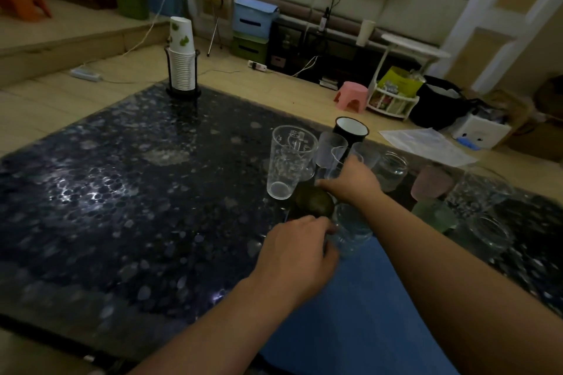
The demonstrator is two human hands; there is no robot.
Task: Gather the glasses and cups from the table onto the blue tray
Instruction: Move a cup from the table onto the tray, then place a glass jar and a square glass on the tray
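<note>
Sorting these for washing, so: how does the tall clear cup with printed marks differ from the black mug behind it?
The tall clear cup is see-through with faint printed marks; the black mug is opaque, dark outside and white inside. The clear cup looks taller and nearer the camera; the mug stands farther back, partly hidden by smaller clear cups. Both stand upright, mouths up, on the dark table, and neither is on the blue tray.

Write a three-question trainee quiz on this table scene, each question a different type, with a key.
1. True or false: the stack of paper cups stands on the blue tray.
2. Which touches the small clear glass at the tray's far edge? A. left hand B. right hand C. neither
3. Fill in: the black mug with the white inside stands ____ the tall clear cup, seen from the camera.

Key: 1 false; 2 A; 3 behind and to the right of.
</note>
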